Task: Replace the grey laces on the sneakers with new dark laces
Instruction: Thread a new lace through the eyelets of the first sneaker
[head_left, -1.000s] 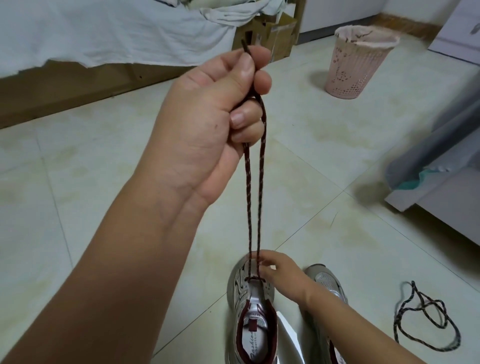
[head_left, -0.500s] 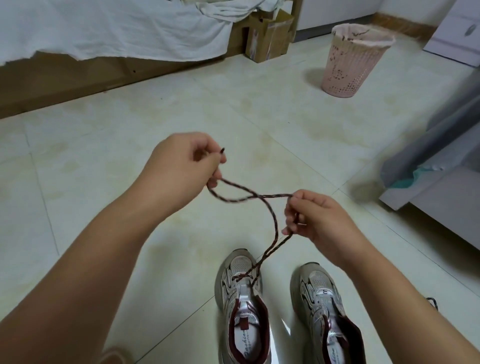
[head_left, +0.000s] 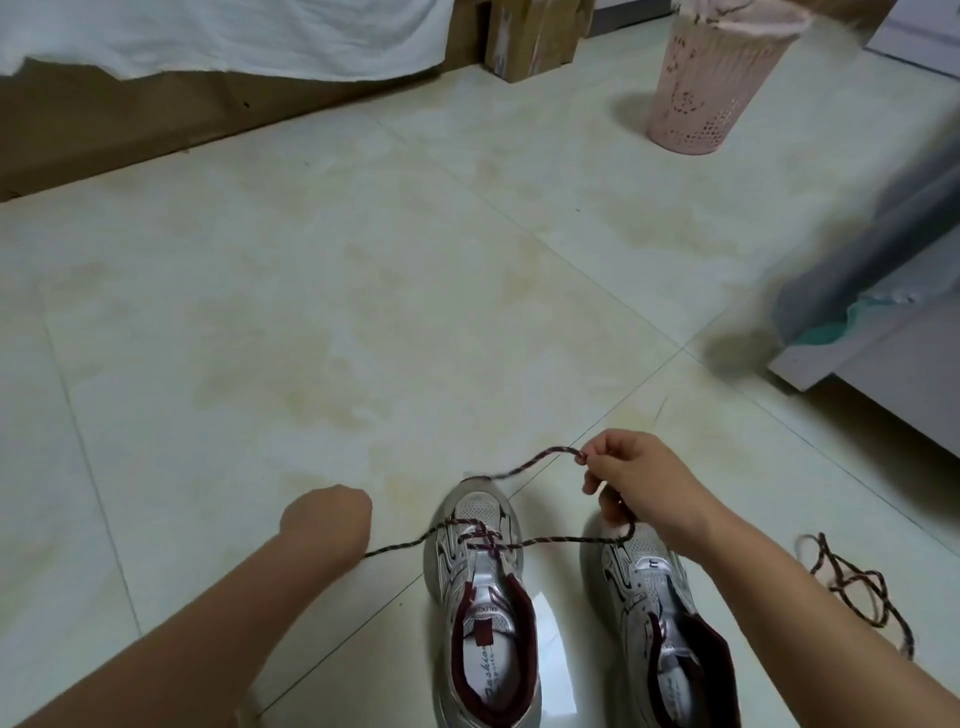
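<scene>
Two grey sneakers stand side by side on the tiled floor, the left sneaker (head_left: 480, 587) with a dark lace (head_left: 524, 543) threaded and crossed through its lowest eyelets near the toe, the right sneaker (head_left: 660, 613) with no lace in its eyelets. The right hand (head_left: 636, 486) hovers above the toe of the right sneaker, its thumb and forefinger pinching one strand of the lace, which also loops under its curled fingers. The left hand (head_left: 327, 522) is turned knuckles-up left of the shoe with the other strand running out from under it, its fingers hidden so I cannot tell how they grip, and a second dark lace (head_left: 852, 587) lies tangled on the floor at the right.
</scene>
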